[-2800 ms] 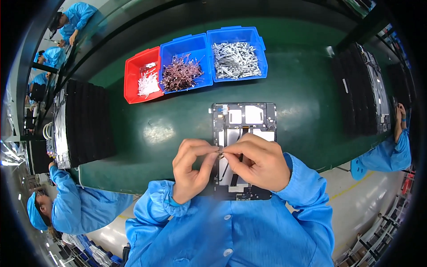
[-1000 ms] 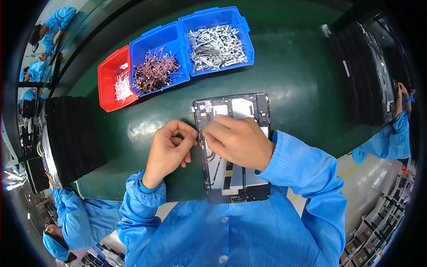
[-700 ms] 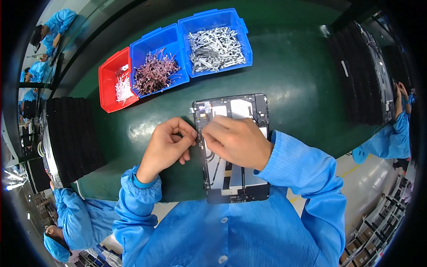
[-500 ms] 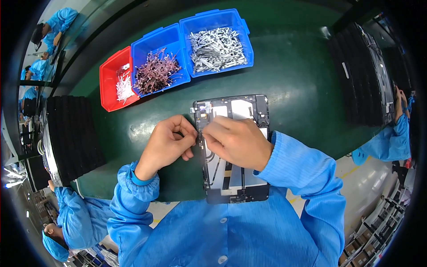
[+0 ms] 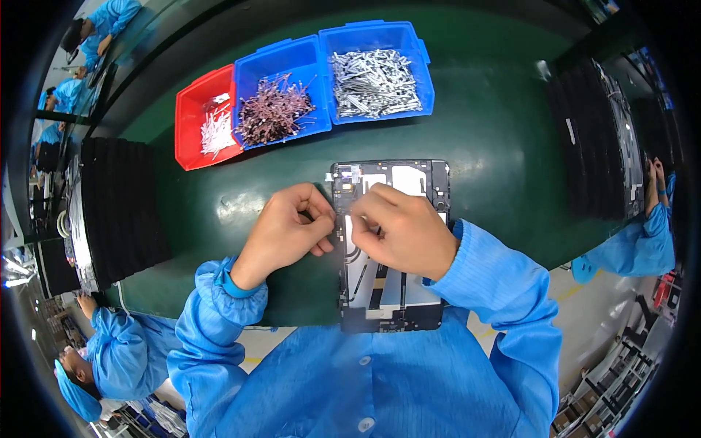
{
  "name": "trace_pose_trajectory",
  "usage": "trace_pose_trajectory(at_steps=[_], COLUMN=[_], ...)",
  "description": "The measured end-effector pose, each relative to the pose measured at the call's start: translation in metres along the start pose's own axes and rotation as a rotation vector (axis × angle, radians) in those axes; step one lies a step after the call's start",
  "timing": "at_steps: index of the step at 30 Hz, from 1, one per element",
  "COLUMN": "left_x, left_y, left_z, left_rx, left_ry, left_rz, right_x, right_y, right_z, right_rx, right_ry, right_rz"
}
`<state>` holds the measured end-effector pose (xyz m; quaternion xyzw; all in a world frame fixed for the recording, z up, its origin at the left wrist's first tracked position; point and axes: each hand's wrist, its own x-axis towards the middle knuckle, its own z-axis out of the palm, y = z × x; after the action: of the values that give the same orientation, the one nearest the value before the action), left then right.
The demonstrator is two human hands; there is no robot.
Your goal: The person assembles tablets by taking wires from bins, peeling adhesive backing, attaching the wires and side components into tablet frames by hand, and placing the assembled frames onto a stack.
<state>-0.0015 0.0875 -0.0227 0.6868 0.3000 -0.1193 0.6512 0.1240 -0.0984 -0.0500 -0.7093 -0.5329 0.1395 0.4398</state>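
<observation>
An opened tablet (image 5: pixel 394 292) lies on the green bench in front of me, its black frame, white inner plates and dark cables exposed. My left hand (image 5: pixel 292 226) is at the tablet's left edge, thumb and forefinger pinched together at the rim. Whatever those fingertips hold, if anything, is too small to make out. Over the upper middle of the tablet, my right hand (image 5: pixel 401 228) is closed with its fingertips bent toward the left edge. The hand covers part of the inside, and its fingertips' contents cannot be seen.
Beyond the tablet stand a red bin (image 5: pixel 188 124) of white strips, a blue bin (image 5: pixel 245 73) of thin brownish cables and another blue bin (image 5: pixel 426 84) of silvery strips. Black stacked trays (image 5: pixel 120 212) stand left, more black trays (image 5: pixel 584 139) right. Co-workers sit at both sides.
My right hand has drawn slightly right, away from my left hand, with its fingers curled more. The left hand keeps its pinch at the tablet's edge. The whole view has shifted slightly.
</observation>
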Motion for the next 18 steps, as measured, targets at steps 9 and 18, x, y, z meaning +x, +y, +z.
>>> trace_pose_trajectory(at_steps=[9,18], left_x=[0.003,0.007], left_y=[-0.001,-0.007], left_z=[-0.003,0.005], left_rx=[-0.021,0.198], left_ry=[0.009,0.105], left_rz=[0.032,0.12], right_x=[0.005,0.053], right_y=[-0.005,-0.007], right_z=[0.004,-0.029], right_rx=[-0.072,-0.061], right_ry=[0.031,0.129], right_rz=[0.079,0.189])
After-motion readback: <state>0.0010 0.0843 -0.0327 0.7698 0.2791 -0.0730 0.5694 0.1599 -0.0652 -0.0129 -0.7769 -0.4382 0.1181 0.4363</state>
